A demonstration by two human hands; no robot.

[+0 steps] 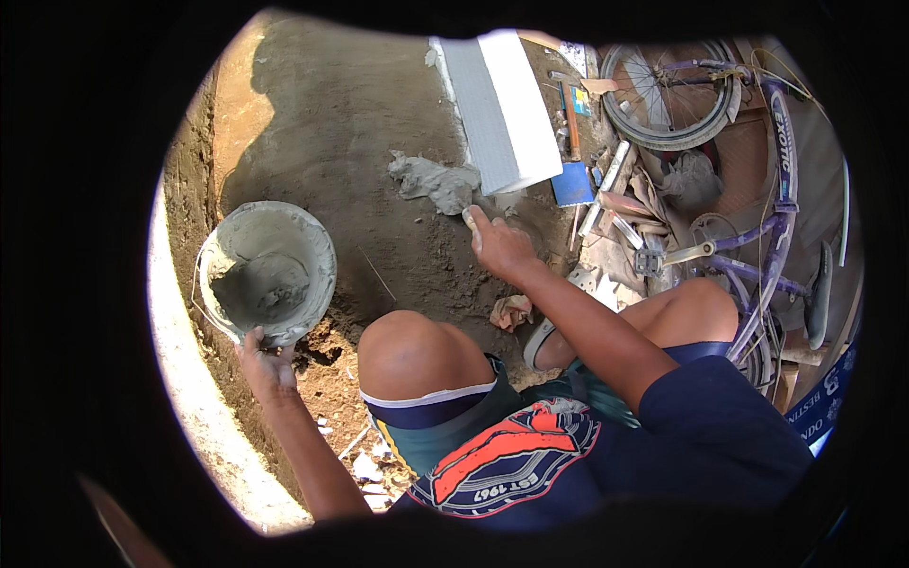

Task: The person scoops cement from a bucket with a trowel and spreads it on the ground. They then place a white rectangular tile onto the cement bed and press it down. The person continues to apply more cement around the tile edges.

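Note:
At the left, my left hand (268, 369) grips the lower rim of a white bucket (320, 237) holding wet grey mortar (275, 289). Near the middle, my right hand (502, 248) is closed on what looks like a trowel, its pale handle end (469, 216) showing; the rest is blurred and mostly hidden. Just beyond that hand, a heap of wet grey mortar (431, 180) lies on the dark, gritty floor (331, 123), close to the lower end of a white tile strip (511, 104).
At the right lies a purple bicycle (778, 227) with a wheel (611, 85). A wooden-handled tool (571, 123), a blue notched spreader (573, 185) and scrap pieces (625, 204) sit beside the tile strip. A rough sunlit edge (194, 360) runs along the left, and my bent knees occupy the lower middle.

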